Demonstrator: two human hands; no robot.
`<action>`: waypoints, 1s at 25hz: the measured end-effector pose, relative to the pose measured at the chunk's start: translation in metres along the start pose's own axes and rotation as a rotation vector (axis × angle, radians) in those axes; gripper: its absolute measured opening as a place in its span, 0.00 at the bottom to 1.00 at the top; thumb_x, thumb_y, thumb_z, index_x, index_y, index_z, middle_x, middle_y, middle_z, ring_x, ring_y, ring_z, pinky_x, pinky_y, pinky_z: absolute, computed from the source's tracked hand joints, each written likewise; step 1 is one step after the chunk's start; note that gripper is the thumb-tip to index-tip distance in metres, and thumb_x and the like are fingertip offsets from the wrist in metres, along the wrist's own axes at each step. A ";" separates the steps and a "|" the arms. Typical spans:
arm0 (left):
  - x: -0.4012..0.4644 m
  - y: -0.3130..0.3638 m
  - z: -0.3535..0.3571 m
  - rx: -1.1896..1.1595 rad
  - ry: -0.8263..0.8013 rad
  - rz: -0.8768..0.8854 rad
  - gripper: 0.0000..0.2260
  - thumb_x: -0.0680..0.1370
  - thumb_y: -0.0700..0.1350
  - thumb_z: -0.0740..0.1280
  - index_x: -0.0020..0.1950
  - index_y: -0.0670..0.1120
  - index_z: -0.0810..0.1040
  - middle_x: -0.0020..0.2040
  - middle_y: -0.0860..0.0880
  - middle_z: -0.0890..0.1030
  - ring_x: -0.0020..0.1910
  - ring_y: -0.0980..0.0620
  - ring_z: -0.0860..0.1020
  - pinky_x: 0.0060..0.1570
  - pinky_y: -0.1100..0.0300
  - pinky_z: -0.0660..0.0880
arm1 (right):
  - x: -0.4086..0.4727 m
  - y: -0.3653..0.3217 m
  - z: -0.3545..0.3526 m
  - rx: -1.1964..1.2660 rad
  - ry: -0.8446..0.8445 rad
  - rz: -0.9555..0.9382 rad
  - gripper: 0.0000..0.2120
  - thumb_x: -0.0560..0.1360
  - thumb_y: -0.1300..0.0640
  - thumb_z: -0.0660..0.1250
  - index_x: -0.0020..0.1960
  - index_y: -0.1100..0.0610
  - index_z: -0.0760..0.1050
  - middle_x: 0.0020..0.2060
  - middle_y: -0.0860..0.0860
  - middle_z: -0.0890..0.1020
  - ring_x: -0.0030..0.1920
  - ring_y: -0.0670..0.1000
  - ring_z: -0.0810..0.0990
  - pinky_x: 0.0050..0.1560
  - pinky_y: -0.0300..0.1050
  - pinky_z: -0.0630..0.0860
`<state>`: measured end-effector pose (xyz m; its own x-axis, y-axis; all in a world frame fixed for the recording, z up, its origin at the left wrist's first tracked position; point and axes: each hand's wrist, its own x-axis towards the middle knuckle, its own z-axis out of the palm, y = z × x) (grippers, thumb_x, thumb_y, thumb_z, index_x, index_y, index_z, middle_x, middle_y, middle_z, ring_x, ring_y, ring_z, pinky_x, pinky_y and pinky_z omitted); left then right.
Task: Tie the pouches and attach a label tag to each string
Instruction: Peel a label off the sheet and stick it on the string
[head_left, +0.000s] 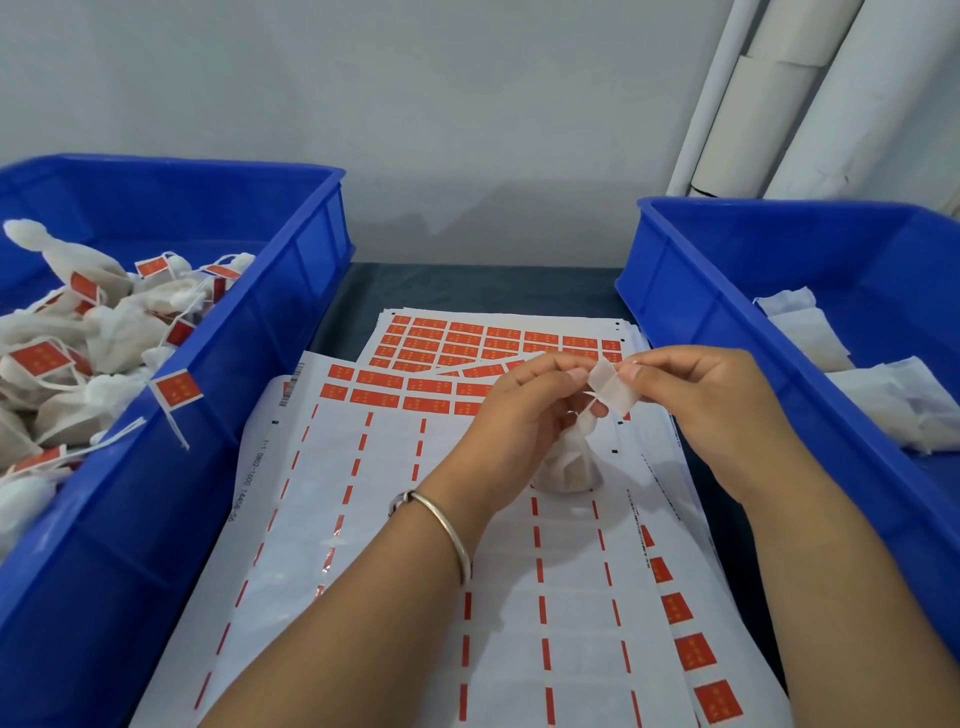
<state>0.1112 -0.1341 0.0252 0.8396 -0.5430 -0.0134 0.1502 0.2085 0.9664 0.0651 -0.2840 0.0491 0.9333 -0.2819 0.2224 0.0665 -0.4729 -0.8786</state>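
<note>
A small white pouch (569, 462) hangs just above the label sheets (395, 519), its gathered neck and string running up into my left hand (530, 410). My left hand pinches the string and one end of a label tag (615, 391), which shows its pale back side. My right hand (691, 387) pinches the other end of the tag between thumb and forefinger. Rows of red labels (441, 340) remain on the sheets behind my hands.
A blue bin (291, 312) on the left holds several tied pouches with red tags, one tag hanging over its rim. A blue bin (727, 332) on the right holds flat white pouches. White pipes stand at the back right by the wall.
</note>
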 end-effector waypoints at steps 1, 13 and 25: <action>-0.001 0.001 0.000 0.009 -0.015 0.004 0.12 0.80 0.42 0.57 0.45 0.48 0.81 0.41 0.50 0.81 0.43 0.53 0.77 0.53 0.56 0.72 | 0.000 0.000 0.000 -0.006 0.001 -0.006 0.12 0.75 0.56 0.68 0.36 0.42 0.79 0.36 0.33 0.82 0.44 0.34 0.79 0.36 0.27 0.74; 0.005 0.000 0.002 0.044 0.070 -0.063 0.08 0.74 0.42 0.69 0.37 0.51 0.84 0.37 0.50 0.81 0.40 0.49 0.75 0.47 0.54 0.74 | -0.001 0.001 0.001 0.114 -0.020 0.004 0.12 0.75 0.56 0.67 0.35 0.44 0.80 0.36 0.38 0.83 0.43 0.40 0.81 0.35 0.27 0.75; 0.006 -0.001 0.002 -0.005 0.073 -0.001 0.06 0.72 0.37 0.70 0.40 0.48 0.81 0.37 0.50 0.83 0.39 0.54 0.81 0.50 0.57 0.75 | -0.002 -0.001 0.002 0.177 -0.053 0.009 0.07 0.74 0.59 0.69 0.44 0.48 0.82 0.41 0.45 0.85 0.45 0.46 0.83 0.45 0.37 0.80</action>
<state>0.1154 -0.1393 0.0243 0.8751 -0.4828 -0.0329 0.1535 0.2125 0.9650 0.0639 -0.2814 0.0487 0.9512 -0.2389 0.1953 0.1144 -0.3148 -0.9422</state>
